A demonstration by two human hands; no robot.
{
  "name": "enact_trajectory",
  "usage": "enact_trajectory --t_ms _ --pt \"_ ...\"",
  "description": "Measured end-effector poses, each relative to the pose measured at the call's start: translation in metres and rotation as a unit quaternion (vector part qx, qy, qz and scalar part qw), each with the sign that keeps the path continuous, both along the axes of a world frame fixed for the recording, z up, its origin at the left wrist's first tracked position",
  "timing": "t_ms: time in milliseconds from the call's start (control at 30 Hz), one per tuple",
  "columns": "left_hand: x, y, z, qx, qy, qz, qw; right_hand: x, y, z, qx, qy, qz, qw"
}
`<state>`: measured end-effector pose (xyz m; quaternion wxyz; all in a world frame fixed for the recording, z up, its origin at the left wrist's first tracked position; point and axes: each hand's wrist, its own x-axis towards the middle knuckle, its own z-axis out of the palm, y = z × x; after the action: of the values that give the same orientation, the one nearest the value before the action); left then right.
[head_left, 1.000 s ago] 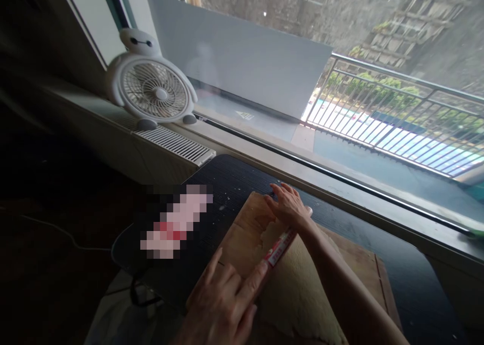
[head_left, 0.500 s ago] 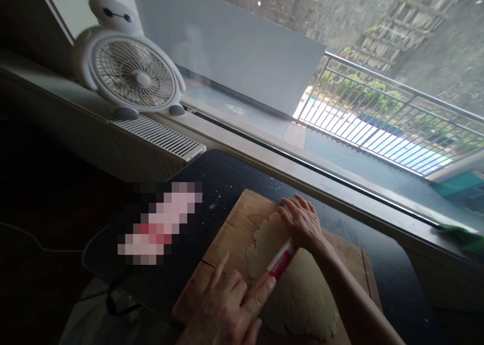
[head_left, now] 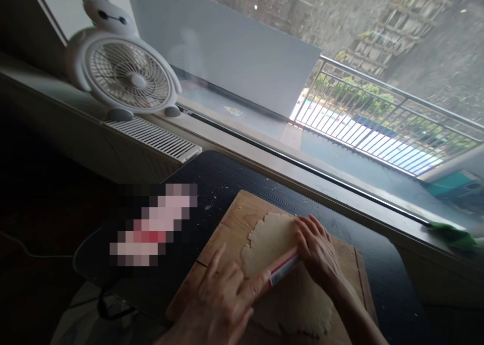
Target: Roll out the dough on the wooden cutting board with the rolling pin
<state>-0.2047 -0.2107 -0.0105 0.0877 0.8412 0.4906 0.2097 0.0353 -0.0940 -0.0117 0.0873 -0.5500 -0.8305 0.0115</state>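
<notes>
Both hands are pressing flat on a thin roller [head_left: 284, 269] with a red-and-white label, left hand [head_left: 221, 304] on the near end, right hand [head_left: 317, 251] on the far end, palms open with no clenched grip so it can turn. The roller is lying across pale dough [head_left: 282, 274] on the wooden board [head_left: 230, 219], which is sitting on the dark desk [head_left: 227, 176] beside the window; 1 white fan [head_left: 124, 77] is standing on the sill.

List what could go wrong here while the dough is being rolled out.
The dough already has a ragged far edge and could crack further under the roller. The left hand and right hand press flat on the roller's ends, so it may slip. The cutting board could shift on the dark mat.
</notes>
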Motion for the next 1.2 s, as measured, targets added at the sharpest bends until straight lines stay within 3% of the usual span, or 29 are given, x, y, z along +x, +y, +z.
enact_trajectory --t_ms 133,200,333,433,500,567,767,867,1000,1100,1200 --pt "-0.009 0.059 0.006 -0.019 0.032 0.009 0.999 0.059 -0.071 -0.021 0.108 -0.014 0.029 0.994" --pt "-0.001 0.098 0.006 -0.011 0.035 -0.037 0.999 0.066 -0.094 -0.029 0.143 -0.03 0.044 0.988" --pt "0.059 0.172 0.008 -0.042 0.08 -0.111 0.99 0.049 -0.108 -0.035 0.185 -0.028 0.042 0.981" --pt "0.116 0.206 0.015 -0.075 0.142 -0.121 0.98 0.041 -0.103 -0.037 0.191 -0.046 0.012 0.98" --pt "0.137 0.214 0.019 -0.078 0.152 -0.116 0.978 0.044 -0.1 -0.039 0.19 -0.068 -0.002 0.979" --pt "0.133 0.208 0.021 -0.077 0.156 -0.111 0.979 0.05 -0.099 -0.043 0.194 -0.076 -0.005 0.978" --pt "0.034 0.141 0.013 -0.033 0.128 -0.121 0.984 0.05 -0.095 -0.037 0.186 -0.058 0.003 0.981" --pt "0.007 0.129 0.009 -0.037 0.138 -0.11 0.984 0.047 -0.089 -0.029 0.195 -0.065 0.016 0.979" --pt "0.035 0.167 0.004 -0.042 0.139 -0.057 0.988 0.047 -0.087 -0.028 0.205 -0.071 0.025 0.976" --pt "0.075 0.206 0.006 -0.082 0.142 -0.065 0.984 0.047 -0.09 -0.032 0.209 -0.089 0.03 0.974" --pt "0.101 0.223 0.01 -0.081 0.137 -0.079 0.984 0.046 -0.092 -0.036 0.218 -0.1 0.033 0.97"
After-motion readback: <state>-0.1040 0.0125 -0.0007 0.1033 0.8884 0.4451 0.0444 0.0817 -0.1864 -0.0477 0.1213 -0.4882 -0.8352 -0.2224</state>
